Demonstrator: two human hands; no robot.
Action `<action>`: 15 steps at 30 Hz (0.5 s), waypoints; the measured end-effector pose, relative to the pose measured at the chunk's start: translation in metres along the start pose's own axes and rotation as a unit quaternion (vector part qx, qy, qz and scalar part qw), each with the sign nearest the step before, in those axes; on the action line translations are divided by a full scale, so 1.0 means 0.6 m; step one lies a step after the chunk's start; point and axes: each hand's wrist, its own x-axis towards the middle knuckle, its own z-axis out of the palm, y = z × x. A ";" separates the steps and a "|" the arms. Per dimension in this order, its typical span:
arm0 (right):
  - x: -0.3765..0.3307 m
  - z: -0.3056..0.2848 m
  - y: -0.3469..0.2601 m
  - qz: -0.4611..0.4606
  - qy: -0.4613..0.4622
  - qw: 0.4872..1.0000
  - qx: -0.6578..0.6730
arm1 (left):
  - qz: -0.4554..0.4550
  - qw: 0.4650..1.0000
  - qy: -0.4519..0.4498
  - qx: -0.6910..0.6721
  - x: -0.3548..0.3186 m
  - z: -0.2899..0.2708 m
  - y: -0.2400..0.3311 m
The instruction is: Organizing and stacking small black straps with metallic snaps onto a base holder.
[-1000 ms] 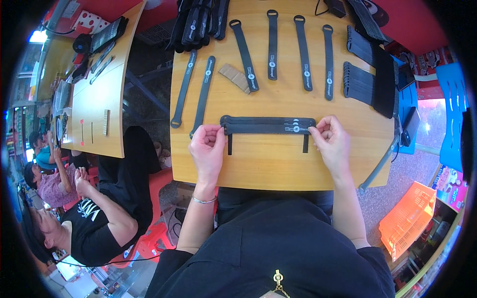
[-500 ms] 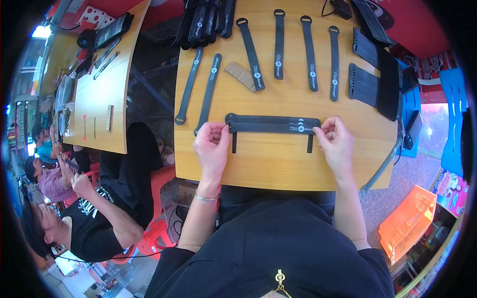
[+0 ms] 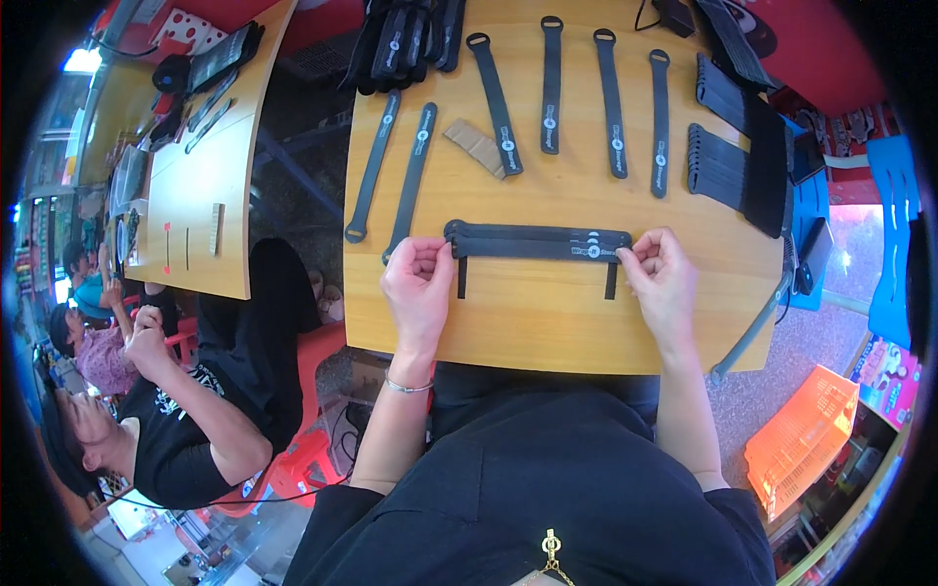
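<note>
Here left hand (image 3: 417, 283), right hand (image 3: 660, 283) pinch overlapping dark straps (image 3: 528, 243).

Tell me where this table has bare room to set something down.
Yellow wooden table lies bare between two narrow black strips, below the stacked flat dark-grey straps, and right of the right hand, below the lower layered grey strap bundle. Crowded: upper left, under piled black straps, and upper right, around that bundle.
</note>
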 end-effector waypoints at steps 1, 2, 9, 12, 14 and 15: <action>0.000 0.000 0.000 -0.001 0.003 1.000 0.000 | -0.003 1.000 0.001 -0.003 0.000 0.001 0.002; 0.000 0.000 0.000 -0.001 0.003 1.000 0.000 | -0.003 1.000 0.001 -0.003 0.000 0.001 0.001; -0.001 0.000 -0.007 -0.002 0.000 1.000 -0.009 | 0.011 1.000 0.001 0.020 0.001 -0.002 -0.001; -0.001 -0.001 -0.005 -0.001 0.000 1.000 -0.001 | 0.014 1.000 0.002 0.027 0.001 -0.001 0.004; -0.001 -0.001 -0.004 0.000 -0.001 1.000 0.003 | 0.020 0.999 0.002 0.030 0.001 0.000 0.005; -0.001 0.000 -0.003 -0.004 0.002 1.000 0.004 | 0.020 0.999 0.002 0.027 0.001 0.000 0.004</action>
